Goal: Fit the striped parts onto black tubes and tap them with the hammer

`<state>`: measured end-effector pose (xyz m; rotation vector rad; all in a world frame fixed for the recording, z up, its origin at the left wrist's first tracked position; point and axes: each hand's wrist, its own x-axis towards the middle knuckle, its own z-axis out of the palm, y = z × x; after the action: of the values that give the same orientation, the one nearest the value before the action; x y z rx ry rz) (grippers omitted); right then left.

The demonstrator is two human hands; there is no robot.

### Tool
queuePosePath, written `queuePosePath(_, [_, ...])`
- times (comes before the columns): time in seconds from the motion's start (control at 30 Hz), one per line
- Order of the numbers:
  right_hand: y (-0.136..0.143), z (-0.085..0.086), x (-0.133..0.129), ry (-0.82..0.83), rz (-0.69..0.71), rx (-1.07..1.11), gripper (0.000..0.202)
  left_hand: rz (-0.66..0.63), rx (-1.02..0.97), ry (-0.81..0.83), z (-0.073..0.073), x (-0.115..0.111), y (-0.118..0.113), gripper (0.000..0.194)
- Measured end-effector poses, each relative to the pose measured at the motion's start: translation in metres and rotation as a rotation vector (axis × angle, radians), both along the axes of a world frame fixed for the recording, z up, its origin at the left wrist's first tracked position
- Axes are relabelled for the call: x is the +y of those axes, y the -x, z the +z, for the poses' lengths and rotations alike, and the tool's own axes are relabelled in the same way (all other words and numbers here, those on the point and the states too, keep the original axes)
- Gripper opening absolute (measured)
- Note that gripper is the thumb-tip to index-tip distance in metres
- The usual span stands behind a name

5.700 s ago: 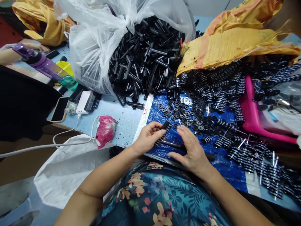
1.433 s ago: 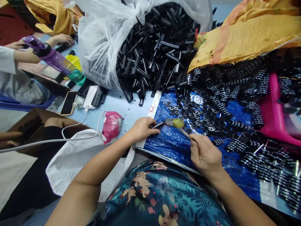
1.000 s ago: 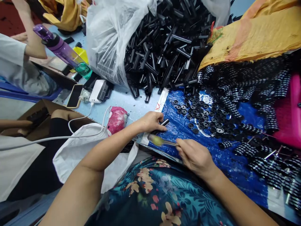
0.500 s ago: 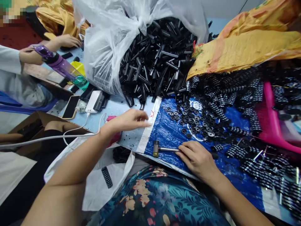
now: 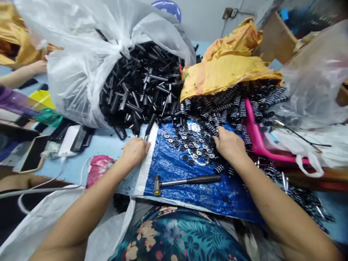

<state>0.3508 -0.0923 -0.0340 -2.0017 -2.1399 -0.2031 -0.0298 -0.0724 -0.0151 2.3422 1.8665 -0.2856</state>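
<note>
My left hand point(image 5: 135, 150) is closed at the white edge of the blue sheet point(image 5: 174, 166), its fingers on the lower end of a black plastic handle point(image 5: 150, 127). My right hand point(image 5: 230, 144) reaches into the dotted black-and-white bristle rollers point(image 5: 210, 127) on the right. Its fingers are bent together at the rollers, and what they pinch is hidden. Between the hands lie many small black discs point(image 5: 195, 143). Closer to my body a small mallet point(image 5: 187, 180) rests on the blue sheet, untouched, its head to the left.
A clear plastic bag point(image 5: 78, 83) spills a heap of black handles point(image 5: 146, 83). The yellow sack point(image 5: 225, 74) pours out rollers beside a pink basket rim point(image 5: 254, 127). At left are a phone point(image 5: 34, 154), a white power bank point(image 5: 69, 140), cables and another person's hand point(image 5: 39, 67).
My right hand has let go of the mallet and moved up to the rollers. The left hand has closed on a black handle. The view has swung to the right.
</note>
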Motion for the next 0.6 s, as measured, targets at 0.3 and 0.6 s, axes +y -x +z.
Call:
queuePosePath(0.3, [0.049,0.004,-0.058,0.212,0.039,1.360,0.043,0.320,-0.352,-0.026,-0.008,-0.015,0.010,0.032])
queuePosePath(0.6, [0.117,0.008,-0.080,0.599,-0.317,1.765,0.039,0.505,-0.756,-0.161,-0.001,-0.030,0.028,0.017])
